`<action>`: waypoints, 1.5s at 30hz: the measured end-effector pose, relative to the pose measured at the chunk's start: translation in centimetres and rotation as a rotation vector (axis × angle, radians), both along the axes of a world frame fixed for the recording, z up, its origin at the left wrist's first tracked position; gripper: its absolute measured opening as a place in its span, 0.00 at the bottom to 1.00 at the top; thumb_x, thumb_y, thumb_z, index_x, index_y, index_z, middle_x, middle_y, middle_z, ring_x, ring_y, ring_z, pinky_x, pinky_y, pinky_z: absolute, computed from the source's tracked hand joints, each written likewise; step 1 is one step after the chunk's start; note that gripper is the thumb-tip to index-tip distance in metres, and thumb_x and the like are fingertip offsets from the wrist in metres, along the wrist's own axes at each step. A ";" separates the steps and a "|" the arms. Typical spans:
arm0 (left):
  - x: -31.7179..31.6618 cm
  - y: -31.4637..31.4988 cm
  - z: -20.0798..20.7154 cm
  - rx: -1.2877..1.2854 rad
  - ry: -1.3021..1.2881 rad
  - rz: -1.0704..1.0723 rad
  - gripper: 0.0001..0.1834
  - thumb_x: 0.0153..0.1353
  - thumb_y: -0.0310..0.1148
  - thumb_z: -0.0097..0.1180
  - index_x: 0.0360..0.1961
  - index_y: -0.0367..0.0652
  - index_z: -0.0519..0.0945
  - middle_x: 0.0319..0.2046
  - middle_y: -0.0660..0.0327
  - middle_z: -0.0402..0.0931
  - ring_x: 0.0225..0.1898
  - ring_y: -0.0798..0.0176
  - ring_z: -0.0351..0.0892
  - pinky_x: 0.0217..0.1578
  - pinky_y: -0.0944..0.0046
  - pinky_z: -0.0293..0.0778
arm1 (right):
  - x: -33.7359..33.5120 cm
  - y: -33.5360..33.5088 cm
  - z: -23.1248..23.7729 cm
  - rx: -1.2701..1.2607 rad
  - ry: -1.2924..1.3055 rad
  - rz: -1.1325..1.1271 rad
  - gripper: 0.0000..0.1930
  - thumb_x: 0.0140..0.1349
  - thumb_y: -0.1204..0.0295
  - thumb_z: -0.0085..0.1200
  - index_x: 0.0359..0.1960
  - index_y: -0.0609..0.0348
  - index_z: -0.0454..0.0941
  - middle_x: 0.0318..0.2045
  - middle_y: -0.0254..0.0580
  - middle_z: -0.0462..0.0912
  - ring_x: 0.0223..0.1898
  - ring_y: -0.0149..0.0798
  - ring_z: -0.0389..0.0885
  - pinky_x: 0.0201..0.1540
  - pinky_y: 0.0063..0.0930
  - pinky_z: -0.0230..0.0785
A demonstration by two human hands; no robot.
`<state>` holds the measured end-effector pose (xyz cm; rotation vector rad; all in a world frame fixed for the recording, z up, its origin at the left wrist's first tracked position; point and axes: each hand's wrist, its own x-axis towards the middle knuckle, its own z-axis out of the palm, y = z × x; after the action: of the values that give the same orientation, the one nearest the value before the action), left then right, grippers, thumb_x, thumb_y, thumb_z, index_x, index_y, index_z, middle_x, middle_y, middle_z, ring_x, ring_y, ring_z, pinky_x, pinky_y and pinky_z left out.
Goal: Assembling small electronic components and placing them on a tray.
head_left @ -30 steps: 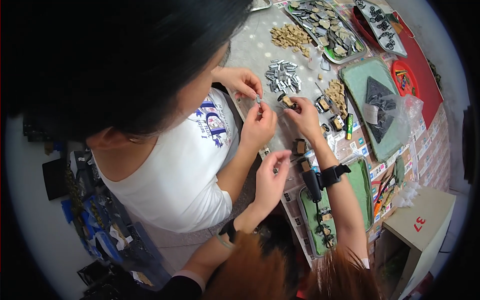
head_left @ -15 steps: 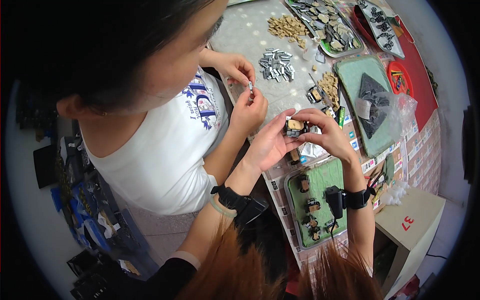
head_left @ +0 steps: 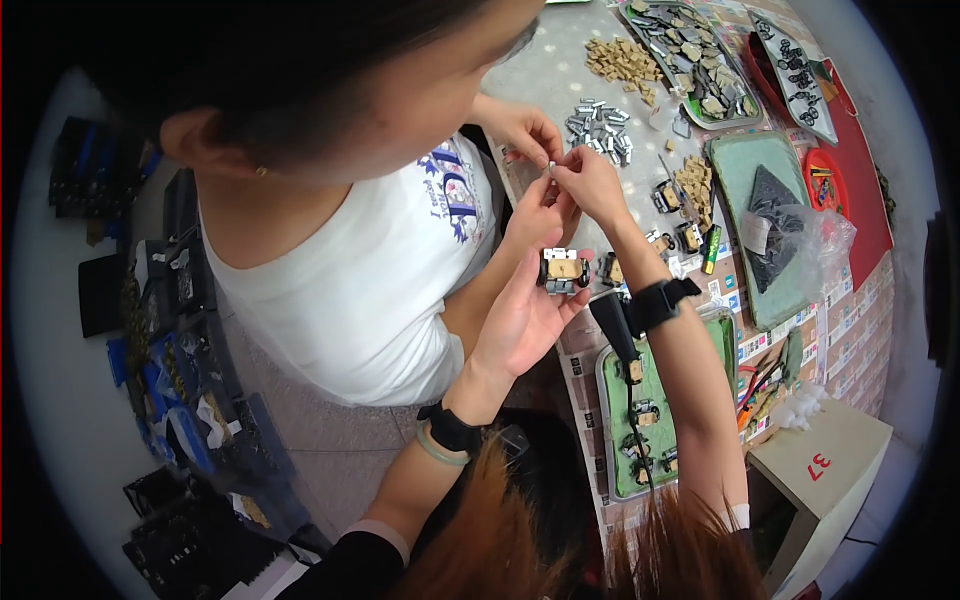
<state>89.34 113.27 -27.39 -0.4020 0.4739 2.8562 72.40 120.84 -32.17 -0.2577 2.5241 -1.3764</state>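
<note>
My left hand (head_left: pixel 522 318) is palm up and closed around a small toy car (head_left: pixel 564 272) with black wheels, a tan block on top and silvery pieces along its sides. Past it, my right hand (head_left: pixel 590 184) pinches at a small silver part (head_left: pixel 552 168), its fingertips touching a co-worker's fingers. The co-worker's hands (head_left: pixel 522 128) come together at that same part, which is mostly covered by fingertips. Several similar toy cars (head_left: pixel 665 197) stand on the table to the right of my right forearm.
Piles of silver parts (head_left: pixel 598 130) and tan blocks (head_left: pixel 622 62) lie on the grey table. A green-lined tray (head_left: pixel 618 430) holds several toy cars. Another green tray (head_left: pixel 725 160) carries a dark bagged piece. A cabinet (head_left: pixel 840 440) is at right; the co-worker sits close at left.
My right hand has left the toy car and reached up-left to the co-worker's fingers. My left hand now holds the car alone, slightly lower. The view has shifted.
</note>
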 end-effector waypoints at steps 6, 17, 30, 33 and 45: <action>1.1 -0.9 0.8 -0.031 -0.005 0.026 0.22 0.62 0.46 0.36 0.55 0.52 0.57 0.47 0.57 0.66 0.43 0.68 0.66 0.45 0.66 0.63 | 0.6 -1.9 -2.0 0.110 0.048 -0.089 0.14 0.44 0.68 0.55 0.29 0.67 0.73 0.23 0.47 0.78 0.23 0.36 0.77 0.28 0.25 0.69; 1.7 -1.5 1.8 -0.083 0.103 0.025 0.25 0.61 0.48 0.37 0.57 0.53 0.55 0.48 0.57 0.64 0.44 0.64 0.66 0.44 0.66 0.63 | 0.9 -1.1 -1.4 -0.343 -0.016 -0.264 0.07 0.49 0.77 0.52 0.31 0.65 0.71 0.25 0.37 0.75 0.25 0.27 0.74 0.27 0.17 0.66; 0.8 -0.3 -0.9 -0.299 0.016 -0.027 0.22 0.62 0.47 0.36 0.55 0.50 0.58 0.42 0.60 0.68 0.38 0.64 0.70 0.39 0.65 0.66 | 11.9 7.0 3.2 -1.471 -0.860 -0.287 0.13 0.58 0.75 0.45 0.45 0.64 0.67 0.36 0.45 0.76 0.27 0.29 0.72 0.35 0.24 0.67; 0.4 0.1 -1.5 -0.323 0.015 -0.012 0.20 0.62 0.46 0.36 0.53 0.49 0.59 0.42 0.61 0.67 0.40 0.67 0.68 0.41 0.65 0.63 | 12.6 7.3 2.6 -1.538 -0.901 -0.292 0.14 0.58 0.76 0.45 0.46 0.65 0.66 0.36 0.46 0.76 0.27 0.29 0.72 0.35 0.24 0.66; -1.0 1.4 -2.4 -0.191 0.083 -0.053 0.22 0.61 0.29 0.39 0.57 0.46 0.54 0.48 0.62 0.60 0.51 0.70 0.58 0.52 0.63 0.55 | 13.1 8.3 1.9 -1.568 -0.889 -0.370 0.14 0.57 0.77 0.45 0.45 0.66 0.66 0.35 0.46 0.75 0.29 0.29 0.72 0.36 0.24 0.67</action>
<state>88.34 114.62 -29.77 -0.2984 0.7644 2.7938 85.51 129.13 -30.30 0.4862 0.4566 -2.4977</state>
